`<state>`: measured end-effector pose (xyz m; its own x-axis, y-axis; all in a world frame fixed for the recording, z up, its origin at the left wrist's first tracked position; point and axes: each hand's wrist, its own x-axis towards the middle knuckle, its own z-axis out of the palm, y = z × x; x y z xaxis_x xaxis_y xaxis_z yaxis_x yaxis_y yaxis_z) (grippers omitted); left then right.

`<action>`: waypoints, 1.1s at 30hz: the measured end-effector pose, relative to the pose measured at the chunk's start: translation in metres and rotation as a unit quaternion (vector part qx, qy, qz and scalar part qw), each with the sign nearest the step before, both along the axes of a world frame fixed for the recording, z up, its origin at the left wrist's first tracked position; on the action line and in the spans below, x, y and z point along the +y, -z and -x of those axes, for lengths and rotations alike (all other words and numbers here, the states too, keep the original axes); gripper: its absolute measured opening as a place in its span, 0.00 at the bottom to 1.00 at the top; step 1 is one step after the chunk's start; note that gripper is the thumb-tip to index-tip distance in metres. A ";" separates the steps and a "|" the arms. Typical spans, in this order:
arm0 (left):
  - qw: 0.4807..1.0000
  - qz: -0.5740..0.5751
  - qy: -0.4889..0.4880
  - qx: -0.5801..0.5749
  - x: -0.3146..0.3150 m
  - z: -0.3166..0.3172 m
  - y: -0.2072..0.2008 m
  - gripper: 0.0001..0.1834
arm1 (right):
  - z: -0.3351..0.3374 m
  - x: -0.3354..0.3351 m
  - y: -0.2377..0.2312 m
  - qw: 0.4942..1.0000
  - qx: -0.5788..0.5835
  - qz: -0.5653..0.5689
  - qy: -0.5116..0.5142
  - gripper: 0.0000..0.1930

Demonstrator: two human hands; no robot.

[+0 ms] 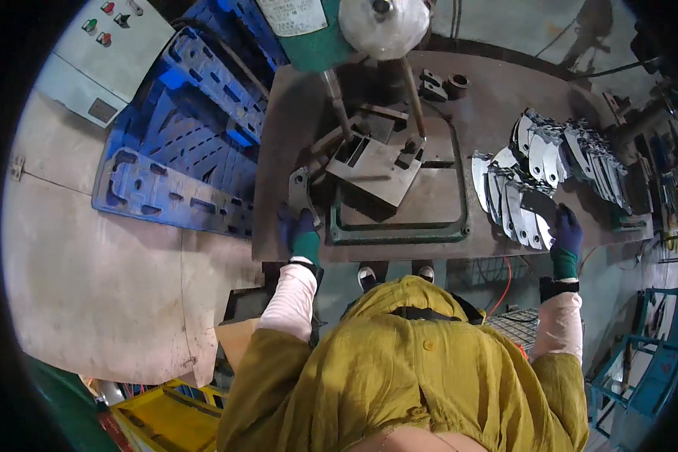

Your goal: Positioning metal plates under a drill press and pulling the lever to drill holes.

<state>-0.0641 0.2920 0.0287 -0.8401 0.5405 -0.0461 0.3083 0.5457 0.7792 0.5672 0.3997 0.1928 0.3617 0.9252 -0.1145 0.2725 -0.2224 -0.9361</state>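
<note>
Blue plastic pallets (181, 143) lean beside a grey control box (113, 45); yellow crate (166, 418) below.

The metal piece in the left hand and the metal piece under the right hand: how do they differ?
The piece in the left hand, a dark metal part, stands alone at the table's left edge; the dark blade that the right hand touches lies on a row of overlapping shiny blades. The left piece looks narrower, the right one broader. Both are flat and dark, and both hands wear blue gloves.

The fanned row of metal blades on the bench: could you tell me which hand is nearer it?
Right. The right hand touches the blades; the left hand is across the bench.
</note>
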 end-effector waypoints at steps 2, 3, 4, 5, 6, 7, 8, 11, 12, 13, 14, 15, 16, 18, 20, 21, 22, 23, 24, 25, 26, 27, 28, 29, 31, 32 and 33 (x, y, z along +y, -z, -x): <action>0.994 -0.028 0.082 0.071 0.016 -0.026 -0.041 0.30 | 0.025 -0.007 -0.034 0.997 0.065 0.016 -0.044 0.18; 0.977 -0.056 0.155 0.134 0.028 -0.058 -0.089 0.29 | 0.030 -0.007 -0.043 0.993 0.088 0.029 -0.074 0.18; 0.952 -0.085 0.218 0.199 0.033 -0.081 -0.124 0.28 | 0.042 -0.007 -0.055 0.986 0.113 0.042 -0.112 0.18; 0.939 -0.141 0.299 0.095 0.030 -0.088 -0.133 0.29 | 0.067 -0.005 -0.070 0.976 0.091 0.018 -0.196 0.18; 0.907 -0.195 0.374 -0.008 0.027 -0.094 -0.142 0.29 | 0.094 -0.003 -0.081 0.958 0.068 -0.006 -0.280 0.18; 0.885 -0.194 0.423 -0.005 0.029 -0.108 -0.157 0.30 | 0.116 -0.002 -0.082 0.939 0.037 -0.016 -0.343 0.18; 0.861 -0.193 0.471 -0.002 0.034 -0.122 -0.175 0.31 | 0.137 0.001 -0.081 0.915 0.004 -0.024 -0.403 0.18; 0.793 -0.076 0.603 -0.031 0.040 -0.120 -0.181 0.34 | 0.203 0.014 -0.086 0.808 -0.096 -0.167 -0.556 0.19; 0.764 -0.018 0.644 -0.046 0.042 -0.118 -0.182 0.35 | 0.219 0.020 -0.083 0.775 -0.131 -0.202 -0.585 0.19; 0.764 0.016 0.625 -0.159 0.041 -0.113 -0.184 0.35 | 0.230 0.024 -0.085 0.805 -0.081 -0.111 -0.577 0.20; 0.754 0.050 0.596 -0.271 0.037 -0.106 -0.184 0.36 | 0.251 0.023 -0.100 0.825 -0.030 -0.017 -0.565 0.20; 0.732 0.084 0.559 -0.379 0.031 -0.098 -0.184 0.37 | 0.266 0.022 -0.111 0.835 0.021 0.077 -0.544 0.21; 0.761 0.047 0.548 -0.344 0.023 -0.087 -0.172 0.37 | 0.276 0.023 -0.116 0.841 0.037 0.009 -0.539 0.22; 0.807 -0.031 0.523 -0.272 0.011 -0.067 -0.132 0.37 | 0.292 0.027 -0.130 0.843 0.066 -0.127 -0.519 0.25; 0.873 -0.027 0.402 -0.276 0.006 -0.066 -0.117 0.33 | 0.307 0.029 -0.180 0.770 0.382 0.006 -0.511 0.31; 0.885 -0.019 0.353 -0.303 0.009 -0.069 -0.117 0.31 | 0.309 0.035 -0.210 0.687 0.480 0.048 -0.543 0.31; 0.895 -0.016 0.302 -0.328 0.012 -0.072 -0.118 0.29 | 0.309 0.038 -0.234 0.591 0.569 0.088 -0.565 0.31; 0.888 -0.008 0.263 -0.377 0.023 -0.077 -0.131 0.27 | 0.310 0.036 -0.248 0.604 0.583 0.095 -0.534 0.30; 0.882 -0.007 0.213 -0.421 0.024 -0.076 -0.142 0.25 | 0.319 0.031 -0.265 0.609 0.596 0.107 -0.513 0.29; 0.899 -0.050 0.313 -0.302 0.028 -0.060 -0.088 0.25 | 0.328 0.025 -0.280 0.614 0.607 0.117 -0.490 0.27; 0.906 -0.103 0.377 -0.165 0.027 -0.040 -0.039 0.26 | 0.342 0.018 -0.295 0.614 0.617 0.133 -0.475 0.27; 0.903 -0.142 0.350 -0.204 0.037 -0.037 -0.019 0.27 | 0.350 0.015 -0.303 0.619 0.625 0.144 -0.453 0.26; 0.900 -0.155 0.342 -0.220 0.045 -0.039 -0.016 0.27 | 0.354 0.018 -0.306 0.627 0.635 0.155 -0.425 0.25; 0.898 -0.171 0.332 -0.233 0.051 -0.040 -0.016 0.26 | 0.356 0.022 -0.305 0.581 0.655 0.194 -0.443 0.25; 0.895 -0.143 0.321 -0.276 0.067 -0.058 -0.043 0.23 | 0.348 0.036 -0.299 0.496 0.689 0.257 -0.461 0.26; 0.892 -0.125 0.285 -0.327 0.069 -0.065 -0.064 0.22 | 0.349 0.036 -0.298 0.518 0.693 0.247 -0.437 0.26; 0.869 -0.093 0.210 -0.439 0.073 -0.078 -0.100 0.19 | 0.347 0.035 -0.298 0.542 0.696 0.232 -0.410 0.26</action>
<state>0.0140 0.3653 0.1289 -0.2528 0.8575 -0.4481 -0.3071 0.3681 0.8776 0.2204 0.4349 0.4905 -0.8842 0.4657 -0.0374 -0.4419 -0.8596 -0.2564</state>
